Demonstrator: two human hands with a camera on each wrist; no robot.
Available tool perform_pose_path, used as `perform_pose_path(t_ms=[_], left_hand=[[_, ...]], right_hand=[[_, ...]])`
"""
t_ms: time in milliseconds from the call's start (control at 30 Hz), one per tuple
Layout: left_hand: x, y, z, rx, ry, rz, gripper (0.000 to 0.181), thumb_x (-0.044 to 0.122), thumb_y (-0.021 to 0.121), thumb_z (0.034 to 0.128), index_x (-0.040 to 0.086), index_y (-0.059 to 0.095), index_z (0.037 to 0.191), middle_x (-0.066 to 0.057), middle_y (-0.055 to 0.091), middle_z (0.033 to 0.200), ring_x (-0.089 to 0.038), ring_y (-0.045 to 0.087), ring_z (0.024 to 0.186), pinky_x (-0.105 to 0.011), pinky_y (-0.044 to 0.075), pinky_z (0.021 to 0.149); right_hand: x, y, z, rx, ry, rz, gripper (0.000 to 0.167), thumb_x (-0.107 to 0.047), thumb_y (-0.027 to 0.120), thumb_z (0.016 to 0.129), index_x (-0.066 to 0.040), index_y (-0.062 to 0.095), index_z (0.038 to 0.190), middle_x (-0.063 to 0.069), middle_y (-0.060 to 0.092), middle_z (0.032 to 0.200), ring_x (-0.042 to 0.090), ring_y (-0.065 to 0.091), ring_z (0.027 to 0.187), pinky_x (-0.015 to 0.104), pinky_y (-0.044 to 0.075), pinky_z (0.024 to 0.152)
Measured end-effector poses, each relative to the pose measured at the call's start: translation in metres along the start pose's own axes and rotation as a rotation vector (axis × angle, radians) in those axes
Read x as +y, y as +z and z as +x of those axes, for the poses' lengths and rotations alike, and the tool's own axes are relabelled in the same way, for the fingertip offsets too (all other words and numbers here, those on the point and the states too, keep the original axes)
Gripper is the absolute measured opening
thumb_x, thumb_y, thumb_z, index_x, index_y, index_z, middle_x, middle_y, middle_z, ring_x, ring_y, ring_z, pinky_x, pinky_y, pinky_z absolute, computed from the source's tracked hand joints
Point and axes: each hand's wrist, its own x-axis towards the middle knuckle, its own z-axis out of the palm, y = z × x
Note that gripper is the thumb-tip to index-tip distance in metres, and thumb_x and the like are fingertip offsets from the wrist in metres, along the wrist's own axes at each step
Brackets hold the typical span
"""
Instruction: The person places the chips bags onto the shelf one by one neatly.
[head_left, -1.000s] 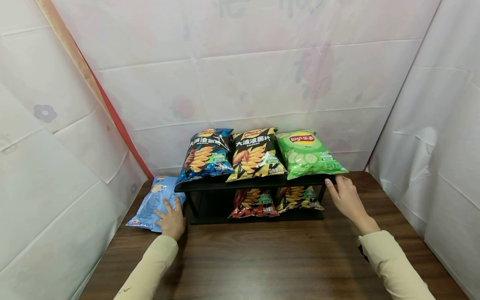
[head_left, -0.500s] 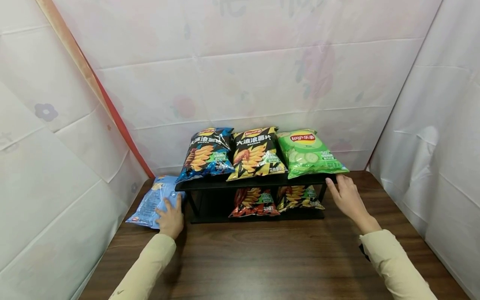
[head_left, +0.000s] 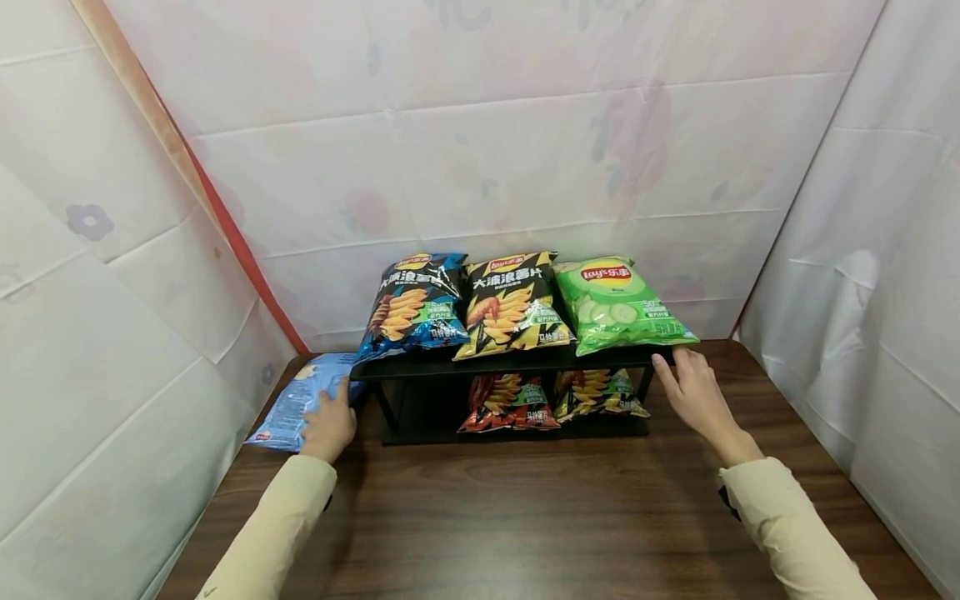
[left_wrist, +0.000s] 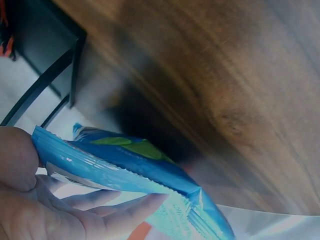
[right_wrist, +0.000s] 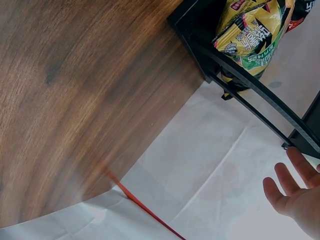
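Note:
In the head view a light-blue bag of chips lies on the table left of a black two-tier shelf. My left hand pinches its right side, fingers over the upper face; the left wrist view shows the thumb beside the corner of the bag's crimped seal. My right hand touches the shelf's right end, its fingers fairly straight in the right wrist view. On the upper tier lie a blue chip bag, a yellow-and-black one and a green one.
The lower tier holds a red chip bag and a yellow-and-black bag toward its right. White printed curtains enclose the brown wooden table at the back and sides. A red strip runs down the left rear corner.
My left hand has moved left and turned, its fingers drawn closer together. The light-blue bag has shifted slightly left with it. My right hand stays at the shelf's end.

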Motion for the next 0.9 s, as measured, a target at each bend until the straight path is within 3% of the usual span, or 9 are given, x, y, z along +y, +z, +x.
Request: perform_pose_path(t_ms=[167,300,467,633,900], left_hand=[[0.001,-0.011,0.003,-0.074,-0.015,-0.014,0.055,0.013,0.033,0.0926,0.012,0.017,0.145,-0.038,0.027,0.131,-0.065,0.038,0.099,-0.07,0.038,0.075],[-0.001,-0.017,0.007,-0.069,0.035,0.0,0.055,0.01,0.033,0.0904,0.003,0.019,0.143,-0.043,0.034,0.124,-0.061,0.042,0.103,-0.067,0.039,0.081],[-0.001,-0.025,0.01,-0.062,0.093,-0.02,0.054,0.007,0.035,0.088,-0.005,0.022,0.139,-0.047,0.039,0.117,-0.058,0.043,0.105,-0.064,0.04,0.082],[0.001,-0.035,0.01,-0.079,0.127,-0.028,0.054,0.005,0.035,0.0865,-0.011,0.023,0.136,-0.046,0.044,0.113,-0.056,0.047,0.103,-0.061,0.042,0.083],[0.003,-0.048,0.013,-0.12,0.125,-0.049,0.057,0.002,0.033,0.0839,-0.014,0.019,0.137,-0.044,0.037,0.125,-0.055,0.045,0.107,-0.059,0.04,0.09]], right_hand=[[0.001,0.0,0.0,0.003,-0.001,-0.014,0.039,-0.036,0.032,0.099,-0.002,0.042,0.083,0.016,0.04,0.074,0.036,0.043,0.078,0.041,0.029,0.063],[0.001,0.0,0.0,0.006,-0.001,-0.019,0.039,-0.036,0.032,0.099,-0.003,0.041,0.081,0.015,0.039,0.072,0.035,0.043,0.076,0.04,0.028,0.062],[0.001,0.0,0.001,0.001,-0.003,0.001,0.042,-0.036,0.032,0.099,0.004,0.046,0.097,0.026,0.046,0.088,0.046,0.044,0.094,0.053,0.035,0.069],[-0.001,0.0,0.0,-0.016,0.011,0.025,0.049,-0.037,0.032,0.099,0.008,0.045,0.111,0.034,0.045,0.105,0.051,0.039,0.107,0.064,0.032,0.081],[-0.001,-0.001,0.0,-0.024,0.014,0.027,0.046,-0.036,0.032,0.099,0.008,0.045,0.106,0.033,0.046,0.101,0.051,0.039,0.106,0.063,0.032,0.079]])
